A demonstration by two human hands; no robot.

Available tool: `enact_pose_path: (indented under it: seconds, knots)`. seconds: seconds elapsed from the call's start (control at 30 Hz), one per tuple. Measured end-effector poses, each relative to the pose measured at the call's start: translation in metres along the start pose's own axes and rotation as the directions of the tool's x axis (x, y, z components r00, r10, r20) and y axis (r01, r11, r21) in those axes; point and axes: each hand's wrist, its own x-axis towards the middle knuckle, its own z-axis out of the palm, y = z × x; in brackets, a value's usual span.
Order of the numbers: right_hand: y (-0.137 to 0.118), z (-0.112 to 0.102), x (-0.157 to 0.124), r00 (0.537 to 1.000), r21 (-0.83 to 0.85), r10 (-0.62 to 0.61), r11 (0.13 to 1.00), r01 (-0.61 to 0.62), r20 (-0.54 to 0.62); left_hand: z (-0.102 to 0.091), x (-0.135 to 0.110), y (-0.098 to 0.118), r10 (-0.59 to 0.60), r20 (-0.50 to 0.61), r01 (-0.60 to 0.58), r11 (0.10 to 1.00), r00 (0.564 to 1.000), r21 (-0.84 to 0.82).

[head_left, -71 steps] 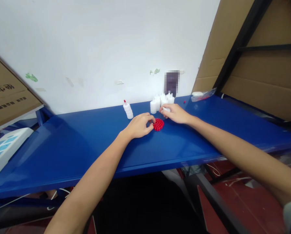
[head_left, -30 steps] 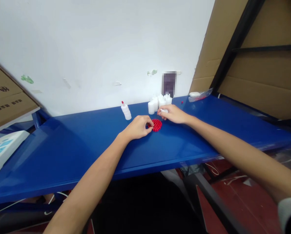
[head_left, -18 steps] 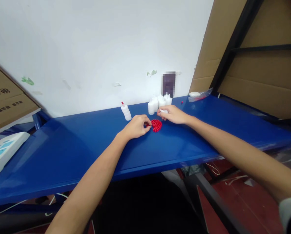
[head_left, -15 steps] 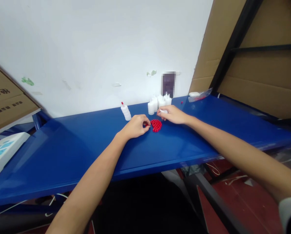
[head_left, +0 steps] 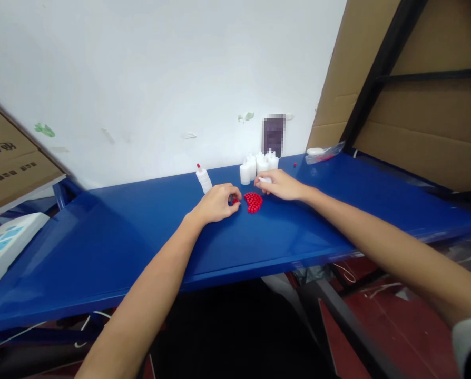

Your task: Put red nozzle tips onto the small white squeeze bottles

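My left hand (head_left: 220, 203) rests low over the table with thumb and fingers curled around a few small red caps (head_left: 235, 201). Just right of it lies a heart-shaped cluster of red caps (head_left: 253, 202), apart from the fingers. My right hand (head_left: 278, 184) grips a small white squeeze bottle (head_left: 265, 180), tilted with its tip toward the left; much of it is hidden by the fingers. Behind my left hand stands a white squeeze bottle with a red-capped nozzle (head_left: 204, 179). Several white bottles (head_left: 251, 167) stand grouped behind my right hand.
A blue table (head_left: 140, 231) runs along a white wall. One loose red cap (head_left: 295, 165) and a clear plastic bag (head_left: 325, 152) lie at the back right. A white device with blue panels (head_left: 10, 247) sits at the left end. Cardboard (head_left: 421, 126) stands at the right.
My left hand has shifted slightly left, drawing a few red caps away from the cluster, so a gap now shows between them. My right hand has stayed in place with its bottle.
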Motion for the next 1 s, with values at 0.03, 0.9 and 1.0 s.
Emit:
enact_pose_path:
  seconds: [0.03,0.9,1.0]
  knots:
    - [0.0003,-0.0001,0.0001,1.000,-0.003,-0.003,1.000,0.003,0.000,-0.0010,-0.0003,0.0004,0.001,0.003,-0.001,1.000,1.000,0.000]
    - [0.0035,-0.0005,0.0016,1.000,0.009,-0.003,1.000,0.003,0.023,-0.0020,0.0005,0.0037,-0.154,0.153,0.087,0.923,0.976,0.376]
    - [0.0032,-0.0004,0.0016,1.000,0.018,0.008,1.000,-0.009,0.026,-0.0010,0.0025,0.0031,-0.140,0.181,0.060,0.920,0.974,0.388]
